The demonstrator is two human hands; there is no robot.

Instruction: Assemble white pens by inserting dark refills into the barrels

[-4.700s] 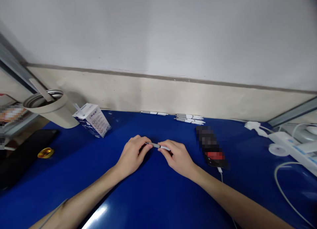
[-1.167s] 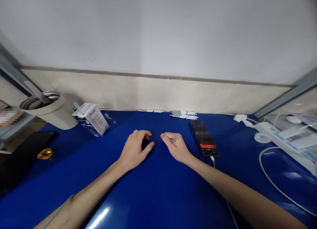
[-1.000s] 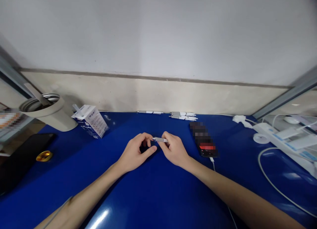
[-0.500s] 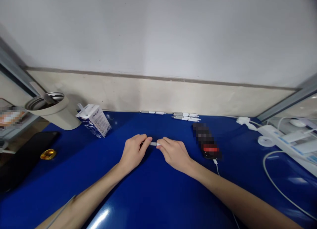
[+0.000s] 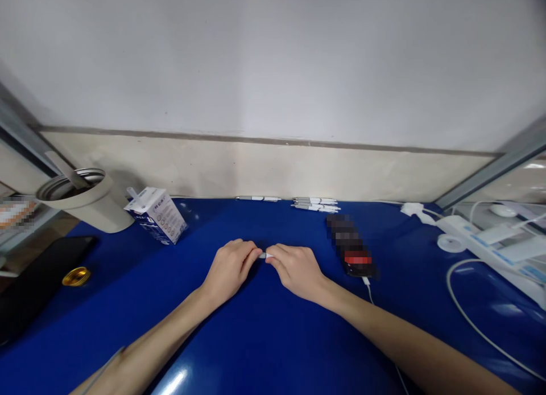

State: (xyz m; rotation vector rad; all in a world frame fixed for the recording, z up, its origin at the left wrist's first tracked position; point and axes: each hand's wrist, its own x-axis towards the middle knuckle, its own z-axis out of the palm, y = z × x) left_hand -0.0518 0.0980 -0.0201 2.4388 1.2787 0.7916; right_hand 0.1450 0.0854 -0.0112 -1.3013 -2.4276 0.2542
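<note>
Both of my hands rest close together on the blue table (image 5: 264,338). My left hand (image 5: 230,268) and my right hand (image 5: 295,270) are closed, fingertips almost meeting, around a small grey-and-white pen (image 5: 264,255). Only a short bit of the pen shows between the fingertips; the rest is hidden in my hands. Several similar pens (image 5: 314,204) lie in a row at the table's far edge by the wall, with one more pen (image 5: 257,198) lying apart to their left.
A phone (image 5: 353,252) on a white cable lies right of my right hand. A small carton with a straw (image 5: 156,214) and a beige cup (image 5: 81,200) stand at the far left, near a gold cap (image 5: 75,276). A power strip (image 5: 490,241) and cables lie at the right.
A second ago my hands were slightly apart, the right one holding the pen out. They have since closed in on the pen, so less of it shows.
</note>
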